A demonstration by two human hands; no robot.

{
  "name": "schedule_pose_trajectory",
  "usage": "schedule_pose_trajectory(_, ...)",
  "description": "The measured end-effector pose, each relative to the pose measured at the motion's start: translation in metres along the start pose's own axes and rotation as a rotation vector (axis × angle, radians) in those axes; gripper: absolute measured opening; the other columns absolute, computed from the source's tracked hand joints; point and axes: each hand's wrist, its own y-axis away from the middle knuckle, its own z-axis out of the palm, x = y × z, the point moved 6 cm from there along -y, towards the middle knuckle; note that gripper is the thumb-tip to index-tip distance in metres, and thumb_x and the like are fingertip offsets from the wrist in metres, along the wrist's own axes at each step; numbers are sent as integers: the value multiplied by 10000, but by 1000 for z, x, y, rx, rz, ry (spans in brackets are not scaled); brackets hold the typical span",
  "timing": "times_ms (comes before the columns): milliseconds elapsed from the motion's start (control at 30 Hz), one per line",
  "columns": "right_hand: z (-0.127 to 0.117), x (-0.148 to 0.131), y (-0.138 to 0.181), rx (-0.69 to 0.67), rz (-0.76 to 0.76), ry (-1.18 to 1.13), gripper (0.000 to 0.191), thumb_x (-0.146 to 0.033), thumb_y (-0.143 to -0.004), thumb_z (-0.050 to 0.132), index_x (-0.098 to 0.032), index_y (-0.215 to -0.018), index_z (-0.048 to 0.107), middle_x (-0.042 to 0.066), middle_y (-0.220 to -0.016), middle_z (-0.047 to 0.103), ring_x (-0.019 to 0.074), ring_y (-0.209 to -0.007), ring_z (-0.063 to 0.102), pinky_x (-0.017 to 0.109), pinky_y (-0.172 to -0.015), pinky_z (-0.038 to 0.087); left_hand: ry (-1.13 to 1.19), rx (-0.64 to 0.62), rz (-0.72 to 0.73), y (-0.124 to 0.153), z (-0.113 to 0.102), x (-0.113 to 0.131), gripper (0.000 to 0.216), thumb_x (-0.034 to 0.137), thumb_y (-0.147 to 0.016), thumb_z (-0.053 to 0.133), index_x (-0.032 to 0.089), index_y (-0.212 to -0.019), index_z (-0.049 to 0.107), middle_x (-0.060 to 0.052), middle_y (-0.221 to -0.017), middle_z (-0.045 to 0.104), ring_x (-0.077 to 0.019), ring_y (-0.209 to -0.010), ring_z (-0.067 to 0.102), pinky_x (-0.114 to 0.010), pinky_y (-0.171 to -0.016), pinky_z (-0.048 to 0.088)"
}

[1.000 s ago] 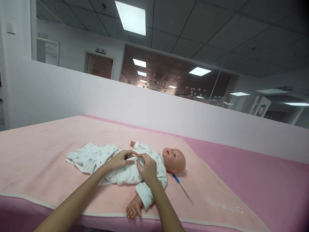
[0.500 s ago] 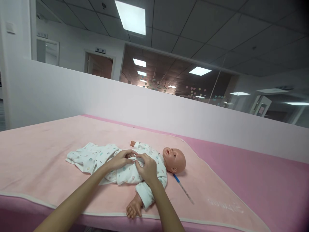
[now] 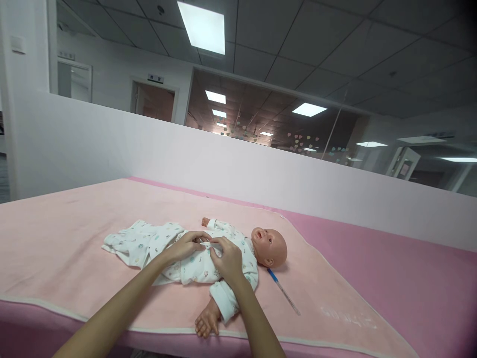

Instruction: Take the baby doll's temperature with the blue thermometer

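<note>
The right hand (image 3: pixel 227 256) is working nearer the bald, round plastic doll head (image 3: pixel 274 246) than the left hand (image 3: pixel 186 246), curled fingers nearly meeting over the white, small-print cloth top (image 3: pixel 196 272) stretching lengthwise leftward from that head, any pinch being impossible to tell.

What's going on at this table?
A person has both hands on a baby doll lying face up on a pale pink mat. The left hand and right hand meet at the front of its patterned top, fingertips close together, seemingly pinching the cloth. A thin blue-ended stick lies on the mat near the doll's head, untouched.
</note>
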Motion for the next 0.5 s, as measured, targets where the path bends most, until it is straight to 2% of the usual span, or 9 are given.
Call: schedule_pose_trajectory(500,-1,-2,1,3,-17,24,173,-201,-752,477,-256,-878,582,-41,-840,639,127,-775,572,225,-661,380,-36,-6,37,2,0,7,343,198,-686,419,208,-971,608,-12,-935,604,-177,-892,503,-273,-790,378)
